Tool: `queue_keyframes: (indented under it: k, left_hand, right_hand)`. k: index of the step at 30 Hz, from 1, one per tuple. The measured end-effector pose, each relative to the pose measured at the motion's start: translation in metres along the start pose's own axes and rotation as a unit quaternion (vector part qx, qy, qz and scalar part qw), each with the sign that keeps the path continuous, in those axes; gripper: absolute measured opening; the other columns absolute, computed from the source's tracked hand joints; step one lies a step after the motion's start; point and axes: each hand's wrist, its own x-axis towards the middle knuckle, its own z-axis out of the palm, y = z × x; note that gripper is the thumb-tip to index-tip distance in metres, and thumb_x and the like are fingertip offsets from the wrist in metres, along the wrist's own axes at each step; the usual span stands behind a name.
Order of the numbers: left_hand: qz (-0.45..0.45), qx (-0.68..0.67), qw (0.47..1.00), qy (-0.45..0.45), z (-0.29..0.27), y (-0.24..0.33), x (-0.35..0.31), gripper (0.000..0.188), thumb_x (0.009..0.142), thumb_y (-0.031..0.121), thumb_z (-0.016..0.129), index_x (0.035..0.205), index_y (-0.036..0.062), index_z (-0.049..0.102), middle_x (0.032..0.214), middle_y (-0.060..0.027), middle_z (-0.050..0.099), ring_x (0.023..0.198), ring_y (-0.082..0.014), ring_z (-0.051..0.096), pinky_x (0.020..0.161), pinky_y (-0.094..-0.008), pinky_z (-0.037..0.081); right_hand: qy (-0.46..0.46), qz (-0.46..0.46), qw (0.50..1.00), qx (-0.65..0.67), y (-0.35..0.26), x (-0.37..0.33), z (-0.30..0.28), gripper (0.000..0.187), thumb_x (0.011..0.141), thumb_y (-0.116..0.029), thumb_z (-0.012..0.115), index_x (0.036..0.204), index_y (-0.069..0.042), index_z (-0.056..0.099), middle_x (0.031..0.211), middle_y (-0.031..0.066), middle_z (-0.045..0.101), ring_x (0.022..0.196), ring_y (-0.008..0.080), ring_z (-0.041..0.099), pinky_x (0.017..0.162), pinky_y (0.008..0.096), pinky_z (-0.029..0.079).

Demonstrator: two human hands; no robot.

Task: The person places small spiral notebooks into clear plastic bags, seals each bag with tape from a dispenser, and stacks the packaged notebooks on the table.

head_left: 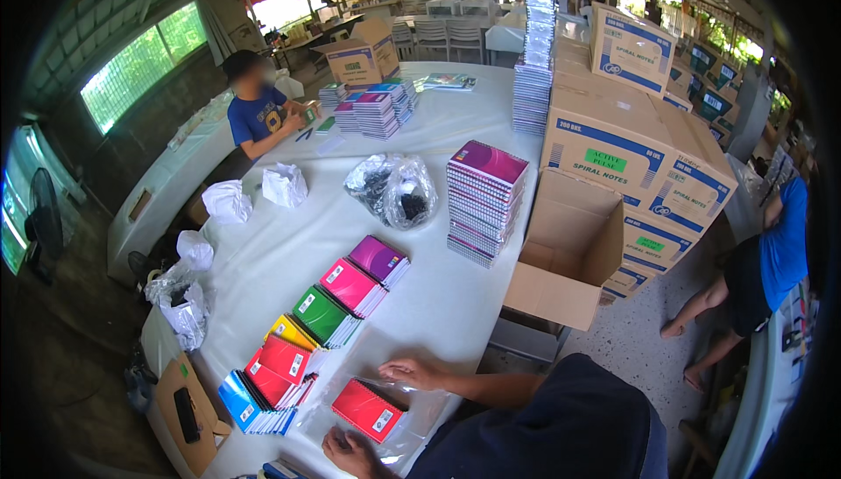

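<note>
A small stack of red spiral notebooks lies on a clear plastic bag at the near edge of the table. My right hand rests just beyond the stack, touching the plastic, its fingers stretched out. On the near side my left hand is beside the stack, fingers slightly bent and apart. To the left, a row of notebook piles runs away from me: blue, red, yellow, green, pink and purple.
A tall notebook stack and an open carton stand to the right, before piled boxes. Plastic-wrapped black coils lie mid-table. One person works at the far left; another stands at right.
</note>
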Motion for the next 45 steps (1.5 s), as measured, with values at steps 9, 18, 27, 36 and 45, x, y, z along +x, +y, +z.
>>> queue_keyframes:
  k: [9, 18, 27, 36, 45]
  left_hand:
    - [0.001, 0.002, 1.0, -0.005, 0.0, 0.001, 0.001, 0.077, 0.078, 0.064, 0.049, 0.096, -0.0107, 0.058, 0.095, -0.0242, 0.055, 0.091, -0.0398, 0.053, 0.082, -0.0486, 0.042]
    - [-0.013, -0.007, 1.0, -0.003, -0.002, 0.007, 0.0, 0.069, 0.077, 0.055, 0.052, 0.095, -0.0108, 0.059, 0.096, -0.0239, 0.056, 0.091, -0.0393, 0.053, 0.082, -0.0481, 0.043]
    - [0.05, -0.004, 0.998, -0.023, 0.003, -0.022, 0.001, 0.063, 0.084, 0.052, 0.058, 0.099, -0.0088, 0.059, 0.098, -0.0222, 0.054, 0.088, -0.0339, 0.055, 0.08, -0.0424, 0.047]
    - [0.014, -0.053, 0.998, -0.035, 0.001, -0.019, 0.001, 0.067, 0.083, 0.055, 0.059, 0.099, -0.0099, 0.058, 0.101, -0.0221, 0.052, 0.089, -0.0331, 0.055, 0.081, -0.042, 0.047]
    - [-0.005, -0.074, 0.997, -0.032, 0.003, -0.021, 0.0, 0.07, 0.081, 0.058, 0.06, 0.099, -0.0104, 0.057, 0.101, -0.0222, 0.052, 0.089, -0.0329, 0.055, 0.081, -0.0422, 0.047]
  right_hand:
    - [0.0, 0.001, 1.0, -0.028, -0.003, -0.001, 0.0, 0.034, 0.097, -0.02, 0.049, 0.122, 0.003, 0.052, 0.116, 0.012, 0.059, 0.112, 0.0168, 0.054, 0.098, 0.0301, 0.041]
    - [-0.011, 0.012, 0.999, -0.039, -0.011, -0.004, 0.0, 0.035, 0.098, -0.021, 0.048, 0.124, 0.003, 0.05, 0.119, 0.0127, 0.058, 0.115, 0.0172, 0.053, 0.099, 0.0302, 0.04]
    - [-0.011, 0.009, 0.999, -0.033, -0.008, -0.003, 0.001, 0.036, 0.097, -0.021, 0.048, 0.124, 0.003, 0.049, 0.119, 0.0131, 0.058, 0.115, 0.0177, 0.052, 0.099, 0.0305, 0.04]
    - [-0.011, 0.001, 1.0, -0.028, 0.0, -0.001, 0.001, 0.036, 0.097, -0.021, 0.05, 0.124, 0.002, 0.05, 0.118, 0.0124, 0.058, 0.113, 0.017, 0.053, 0.098, 0.0309, 0.041]
    - [-0.009, 0.006, 1.0, -0.022, 0.0, -0.003, 0.002, 0.035, 0.096, -0.021, 0.05, 0.124, 0.001, 0.051, 0.117, 0.0113, 0.058, 0.113, 0.0164, 0.053, 0.098, 0.0303, 0.041]
